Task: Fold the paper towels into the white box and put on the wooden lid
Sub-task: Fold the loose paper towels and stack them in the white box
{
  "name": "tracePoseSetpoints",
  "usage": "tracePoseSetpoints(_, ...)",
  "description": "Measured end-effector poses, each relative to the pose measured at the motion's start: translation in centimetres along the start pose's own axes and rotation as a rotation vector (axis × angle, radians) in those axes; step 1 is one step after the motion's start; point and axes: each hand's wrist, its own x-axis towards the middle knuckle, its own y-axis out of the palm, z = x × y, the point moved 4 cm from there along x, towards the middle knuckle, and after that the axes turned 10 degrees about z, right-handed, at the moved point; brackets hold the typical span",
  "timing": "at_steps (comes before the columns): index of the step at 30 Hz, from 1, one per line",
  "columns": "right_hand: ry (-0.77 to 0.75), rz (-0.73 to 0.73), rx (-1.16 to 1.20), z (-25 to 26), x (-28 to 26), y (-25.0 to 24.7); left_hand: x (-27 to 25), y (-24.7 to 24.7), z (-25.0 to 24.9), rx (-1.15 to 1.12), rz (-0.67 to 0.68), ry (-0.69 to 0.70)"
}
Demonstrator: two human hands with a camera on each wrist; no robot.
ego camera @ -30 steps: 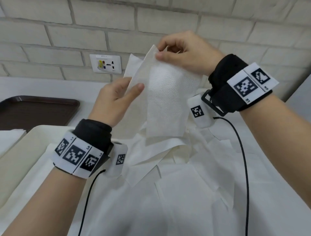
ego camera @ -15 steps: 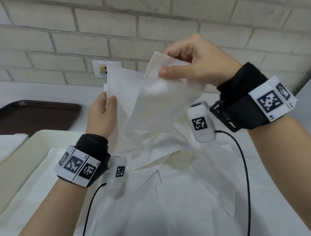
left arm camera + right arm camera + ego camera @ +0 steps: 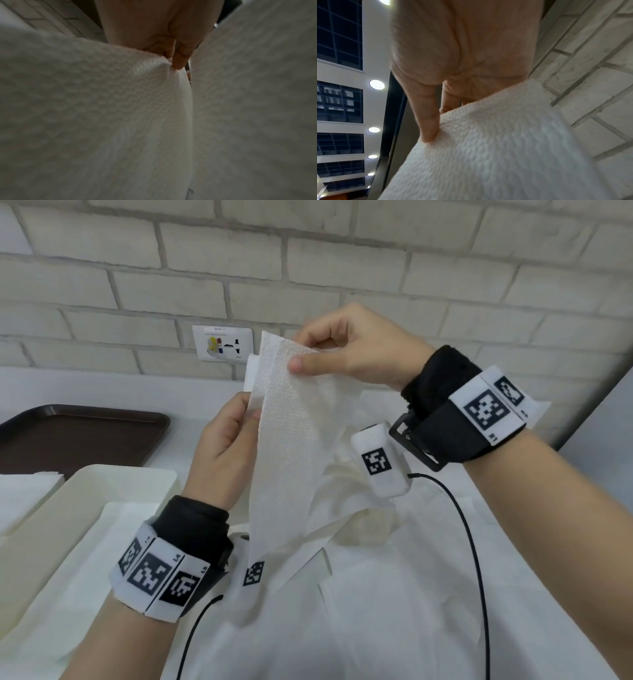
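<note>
While held up in front of the brick wall (image 3: 308,268), paper towel (image 3: 291,440) pinched at its top edge by right hand (image 3: 356,350), thumb pressed flat on the near face, forefinger curled behind, remaining fingers folded into the palm. Confirmed from the right wrist view: thumb tip on the embossed sheet (image 3: 488,148), fingers tucked behind the upper edge. Left hand (image 3: 222,446) lower and to the left, gripping the sheet's left edge between thumb and curled fingers; back of hand toward the head camera, so exact finger placement partly hidden. Left wrist view filled by embossed paper (image 3: 102,108) on both sides, with fingertips (image 3: 180,59) nipping a fold near the top. Sheet hanging lengthwise, doubled along a vertical fold, lower end draping down to the loose pile of paper towels (image 3: 394,594) spread over the table.

Surroundings: white box (image 3: 68,508) at lower left, open, a flat sheet lying inside, just beside the left wrist. Dark brown tray (image 3: 78,436) behind the box, apart from it. Wall socket (image 3: 222,344) behind the raised sheet. Black cables (image 3: 472,559) trailing from both wrist units across the pile. Wrist bands with printed markers on both forearms.
</note>
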Motion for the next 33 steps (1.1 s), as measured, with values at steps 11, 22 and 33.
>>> tracePoseSetpoints(11, 0.009, -0.204, -0.191, -1.3, 0.1, 1.2, -0.5, -0.5, 2.2, 0.063, -0.125, -0.062)
tracePoseSetpoints(22, 0.248, 0.416, -0.567, -9.1, -5.1, 10.5, -3.2, -5.0, 5.6, 0.069, -0.392, -0.231)
tracePoseSetpoints(33, 0.039, 0.137, -0.684, -9.8, -3.5, 11.1, -3.9, -4.4, 5.9, 0.096, -0.360, -0.290)
